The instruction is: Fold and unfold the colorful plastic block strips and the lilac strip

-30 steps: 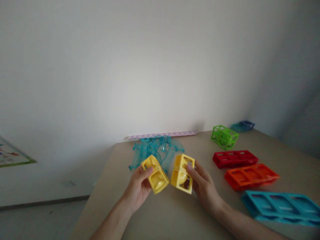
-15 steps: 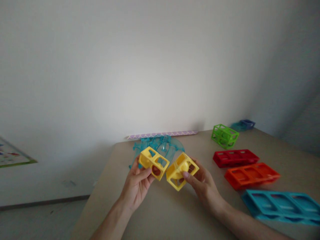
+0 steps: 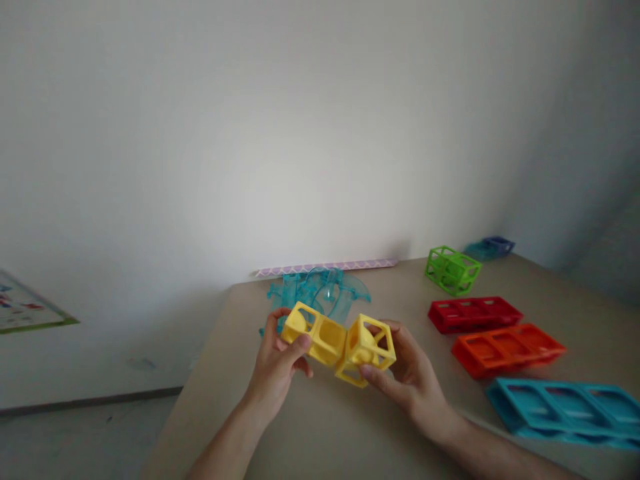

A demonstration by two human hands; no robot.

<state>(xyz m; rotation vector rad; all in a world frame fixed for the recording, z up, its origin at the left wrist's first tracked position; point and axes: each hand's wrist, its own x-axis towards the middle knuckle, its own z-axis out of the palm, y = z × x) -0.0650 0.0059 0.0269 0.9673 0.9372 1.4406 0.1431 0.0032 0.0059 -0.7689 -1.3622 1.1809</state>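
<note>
My left hand [image 3: 277, 363] is closed on a yellow two-cell frame block [image 3: 325, 341], its thumb pressed on the near side. My right hand [image 3: 407, 373] grips a second yellow frame block [image 3: 367, 348], which has a rounded piece inside it. Both blocks are held up above the table, tilted at different angles. Their inner ends meet or nearly meet; whether they are joined I cannot tell. Behind the left block lie clear blue plastic pieces [image 3: 320, 288], partly covered by it.
On the right of the table [image 3: 300, 440] lie a green frame block [image 3: 453, 271], a red block [image 3: 474, 315], an orange block [image 3: 507, 348] and a blue block [image 3: 567, 410]. A dark blue piece [image 3: 499, 245] sits in the far corner. A purple patterned strip [image 3: 325, 268] runs along the wall.
Both hands have turned their yellow blocks. The left block now shows a different face, the right one stands more upright, and their inner ends have come closer together.
</note>
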